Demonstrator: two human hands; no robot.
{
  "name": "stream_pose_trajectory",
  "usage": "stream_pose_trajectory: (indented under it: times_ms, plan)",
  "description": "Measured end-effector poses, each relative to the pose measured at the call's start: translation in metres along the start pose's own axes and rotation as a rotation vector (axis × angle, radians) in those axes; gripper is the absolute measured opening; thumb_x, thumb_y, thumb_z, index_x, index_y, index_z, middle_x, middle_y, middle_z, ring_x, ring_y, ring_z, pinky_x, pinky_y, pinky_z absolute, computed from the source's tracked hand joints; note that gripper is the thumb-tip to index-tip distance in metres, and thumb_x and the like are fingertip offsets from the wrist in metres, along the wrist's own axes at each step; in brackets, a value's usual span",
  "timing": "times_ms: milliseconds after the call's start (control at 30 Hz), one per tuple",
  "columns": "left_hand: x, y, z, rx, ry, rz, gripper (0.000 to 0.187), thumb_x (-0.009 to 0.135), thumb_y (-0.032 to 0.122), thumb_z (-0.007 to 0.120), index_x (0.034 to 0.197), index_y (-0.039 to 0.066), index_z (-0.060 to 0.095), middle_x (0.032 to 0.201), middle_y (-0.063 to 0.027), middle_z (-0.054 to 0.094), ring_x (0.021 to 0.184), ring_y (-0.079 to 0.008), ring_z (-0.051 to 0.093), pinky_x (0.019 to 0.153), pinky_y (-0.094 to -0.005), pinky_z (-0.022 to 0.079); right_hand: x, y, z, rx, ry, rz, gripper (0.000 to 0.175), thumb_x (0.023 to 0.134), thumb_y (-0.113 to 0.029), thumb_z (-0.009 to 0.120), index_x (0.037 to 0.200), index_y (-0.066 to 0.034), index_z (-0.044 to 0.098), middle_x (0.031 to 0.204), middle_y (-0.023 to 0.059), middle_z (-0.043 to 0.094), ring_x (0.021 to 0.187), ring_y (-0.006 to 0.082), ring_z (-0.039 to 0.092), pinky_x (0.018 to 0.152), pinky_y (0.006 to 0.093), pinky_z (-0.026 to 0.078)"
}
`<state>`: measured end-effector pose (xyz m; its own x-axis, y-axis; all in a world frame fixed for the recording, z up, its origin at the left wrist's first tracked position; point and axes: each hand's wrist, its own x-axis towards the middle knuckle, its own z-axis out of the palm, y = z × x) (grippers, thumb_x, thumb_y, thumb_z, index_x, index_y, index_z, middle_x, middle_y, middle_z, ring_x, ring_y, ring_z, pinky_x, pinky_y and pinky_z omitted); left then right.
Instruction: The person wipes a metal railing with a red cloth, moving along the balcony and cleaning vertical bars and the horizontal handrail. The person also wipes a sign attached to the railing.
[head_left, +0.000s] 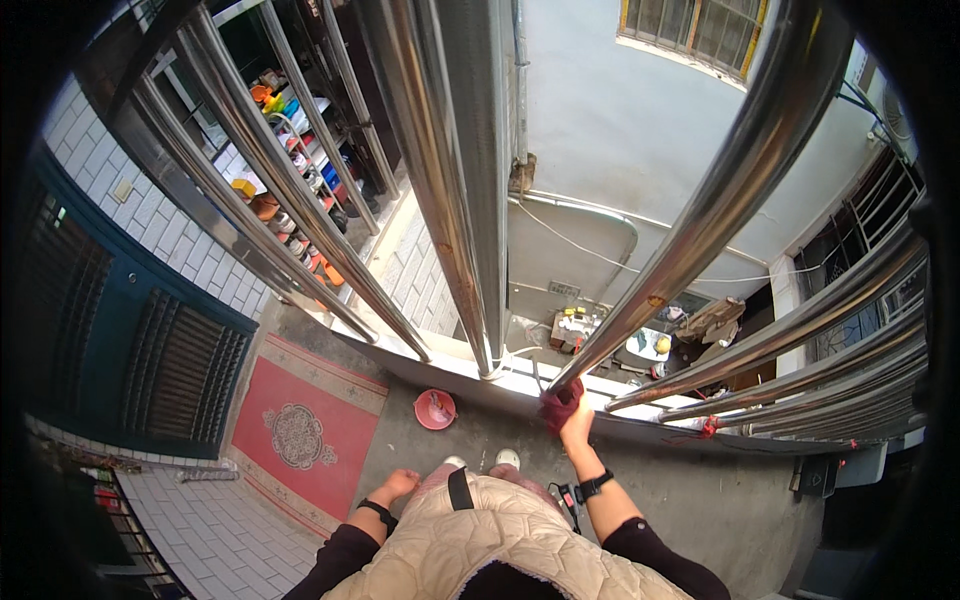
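My right hand (576, 421) grips a dark red cloth (562, 405), which is wrapped around the lower end of a shiny metal bar (637, 300), just above the white ledge (536, 379). Down by my thigh hangs my left hand (403, 481); its fingers look curled, and nothing shows in it. A white cord (514, 364) is tied about the foot of the neighbouring bar (450, 262). On the concrete floor below the ledge stands a pink plastic basin (435, 409) with something pale inside, too small to make out.
More metal bars (750, 367) run along the ledge to both sides. A red patterned mat (300, 435) lies before a dark green door (142, 300) at left. Beyond the bars are a shoe rack (307, 172) and, far below, a cluttered courtyard (615, 337).
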<state>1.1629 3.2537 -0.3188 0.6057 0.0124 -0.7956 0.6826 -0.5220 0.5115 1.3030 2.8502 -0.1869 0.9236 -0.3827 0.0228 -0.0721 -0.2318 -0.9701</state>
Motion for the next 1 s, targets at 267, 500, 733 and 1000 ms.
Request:
stream_pose_trajectory:
  times_ms: [267, 500, 733, 1000]
  plan:
    - [0.038, -0.036, -0.004, 0.075, -0.039, -0.123, 0.026, 0.094, 0.022, 0.056, 0.099, 0.001, 0.071, 0.089, -0.0099, 0.073, 0.083, -0.0185, 0.068, 0.078, -0.0346, 0.053, -0.04, -0.058, 0.002, -0.19, -0.174, -0.055, 0.053, 0.074, -0.032, 0.083, 0.115, -0.006, 0.061, 0.1, 0.0132, 0.069, 0.093, 0.0259, 0.068, 0.081, 0.0372, 0.052]
    - [0.058, -0.023, -0.04, 0.12, -0.075, 0.01, 0.024, 0.095, 0.014, 0.051, 0.097, -0.001, 0.069, 0.083, -0.0084, 0.07, 0.075, -0.017, 0.065, 0.072, -0.0325, 0.053, -0.003, -0.112, 0.101, -0.292, -0.043, -0.254, 0.073, 0.064, -0.028, 0.088, 0.117, 0.0003, 0.047, 0.1, 0.0194, 0.053, 0.086, 0.0387, 0.057, 0.078, 0.0437, 0.047]
    - [0.064, -0.021, -0.089, 0.147, -0.147, 0.104, 0.027, 0.097, 0.023, 0.054, 0.093, 0.002, 0.071, 0.079, -0.0041, 0.067, 0.069, -0.0135, 0.059, 0.066, -0.0305, 0.049, 0.001, -0.09, 0.173, 0.568, 0.286, 0.094, 0.036, 0.086, -0.003, 0.065, 0.11, -0.0078, 0.039, 0.104, 0.0095, 0.05, 0.085, 0.0262, 0.066, 0.069, 0.0372, 0.054]
    - [0.108, -0.074, -0.146, 0.168, -0.271, -0.025, 0.026, 0.095, 0.023, 0.056, 0.103, 0.003, 0.071, 0.087, -0.0041, 0.073, 0.072, -0.0145, 0.067, 0.061, -0.0285, 0.051, 0.012, -0.105, 0.169, -0.182, 0.54, -0.402, 0.036, 0.077, -0.001, 0.076, 0.097, -0.0029, 0.046, 0.09, 0.0105, 0.051, 0.076, 0.0242, 0.052, 0.065, 0.039, 0.048]
